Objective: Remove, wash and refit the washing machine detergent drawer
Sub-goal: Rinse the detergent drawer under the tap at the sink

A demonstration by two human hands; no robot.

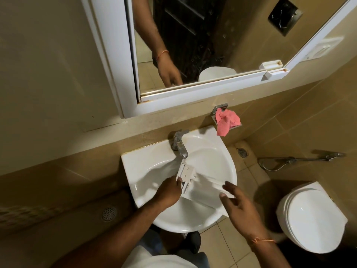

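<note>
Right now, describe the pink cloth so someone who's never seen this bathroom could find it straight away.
Start at the white sink under the mirror. Above its back right corner, a small metal holder is fixed to the tiled wall, and the pink cloth hangs crumpled from it. It is the only pink, soft thing here; everything near it is white ceramic, chrome or beige tile.

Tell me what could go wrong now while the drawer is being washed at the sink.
1. The left hand holds a small white insert under the tap; wet plastic could slip.
2. The drawer lies across the sink, its end past the rim; the right hand looks open, so it might tip out.
</note>
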